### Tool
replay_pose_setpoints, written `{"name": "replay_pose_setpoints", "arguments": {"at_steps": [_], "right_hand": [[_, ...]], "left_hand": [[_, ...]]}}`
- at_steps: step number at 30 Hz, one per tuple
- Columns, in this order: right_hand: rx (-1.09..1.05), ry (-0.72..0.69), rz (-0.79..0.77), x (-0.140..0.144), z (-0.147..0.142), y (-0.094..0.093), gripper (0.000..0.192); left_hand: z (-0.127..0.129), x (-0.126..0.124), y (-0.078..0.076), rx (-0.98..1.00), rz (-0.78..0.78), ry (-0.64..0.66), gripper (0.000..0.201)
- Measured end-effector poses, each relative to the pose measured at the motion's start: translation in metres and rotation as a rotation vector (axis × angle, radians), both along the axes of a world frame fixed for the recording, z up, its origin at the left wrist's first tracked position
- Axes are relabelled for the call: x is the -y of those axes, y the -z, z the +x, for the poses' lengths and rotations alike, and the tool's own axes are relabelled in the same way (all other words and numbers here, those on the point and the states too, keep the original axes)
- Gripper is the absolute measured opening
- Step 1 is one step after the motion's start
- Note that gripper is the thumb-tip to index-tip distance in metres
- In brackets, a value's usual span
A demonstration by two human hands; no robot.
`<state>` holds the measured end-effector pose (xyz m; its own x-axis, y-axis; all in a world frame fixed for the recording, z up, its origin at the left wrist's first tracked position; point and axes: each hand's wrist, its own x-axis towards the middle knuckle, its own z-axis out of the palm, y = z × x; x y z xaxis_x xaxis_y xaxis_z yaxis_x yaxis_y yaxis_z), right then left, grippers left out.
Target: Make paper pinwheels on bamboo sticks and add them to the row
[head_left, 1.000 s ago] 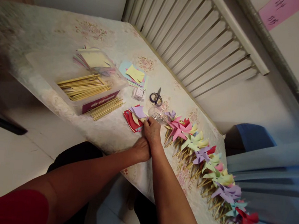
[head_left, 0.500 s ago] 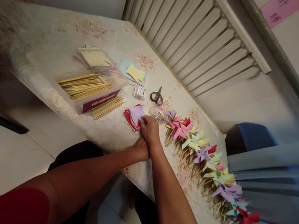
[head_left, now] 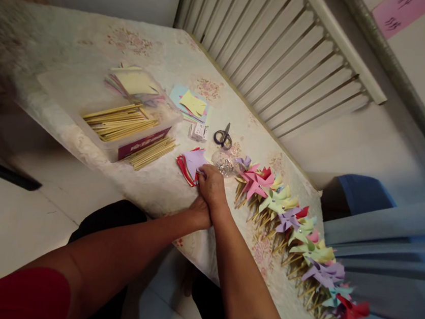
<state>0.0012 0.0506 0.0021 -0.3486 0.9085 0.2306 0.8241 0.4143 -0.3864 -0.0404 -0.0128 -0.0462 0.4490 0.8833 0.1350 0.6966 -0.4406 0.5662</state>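
Observation:
A small pile of cut paper pieces, a purple paper on top of red ones, lies on the cloth-covered table. My right hand is at the pile's right edge, its fingers bent and pinched on the purple paper's edge. My left hand rests lower, against my right wrist, and its fingers are hidden behind it. Just past my right hand is a clear bag of small metal pins. Finished paper pinwheels on sticks lie in a long row to the right.
A clear plastic box holds thin wooden sticks and coloured paper; more sticks lie beside it. Farther back are scissors, a small white box and a stack of paper squares. A radiator stands along the table's far edge.
My two hands have shifted very slightly to the left, with the right fingers still at the paper pile. Everything else lies as before.

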Motion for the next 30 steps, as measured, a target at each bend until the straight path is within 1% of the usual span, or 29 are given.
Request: {"name": "replay_pose_setpoints", "arguments": {"at_steps": [4, 8, 11, 18, 23, 26, 30], "right_hand": [[-0.044, 0.024, -0.03, 0.001, 0.002, 0.002, 0.036], [-0.127, 0.079, -0.072, 0.001, 0.005, 0.004, 0.046], [-0.155, 0.077, -0.084, 0.002, 0.007, 0.004, 0.048], [-0.172, 0.072, -0.101, 0.001, 0.009, 0.004, 0.043], [-0.197, 0.086, -0.106, -0.001, 0.009, 0.006, 0.036], [-0.205, 0.097, -0.097, -0.002, 0.01, 0.008, 0.031], [-0.175, 0.115, -0.1, -0.003, 0.009, 0.007, 0.026]], "left_hand": [[0.001, 0.0, 0.0, -0.026, -0.007, -0.002, 0.042], [-0.001, 0.001, -0.003, -0.058, -0.015, 0.063, 0.041], [-0.002, 0.001, -0.006, -0.081, -0.022, 0.097, 0.042], [-0.006, 0.002, -0.016, -0.104, -0.052, 0.123, 0.044], [-0.01, 0.004, -0.024, -0.092, -0.061, 0.134, 0.043], [-0.01, 0.004, -0.024, -0.043, -0.061, 0.135, 0.041], [-0.006, 0.003, -0.018, 0.056, -0.046, 0.106, 0.036]]}}
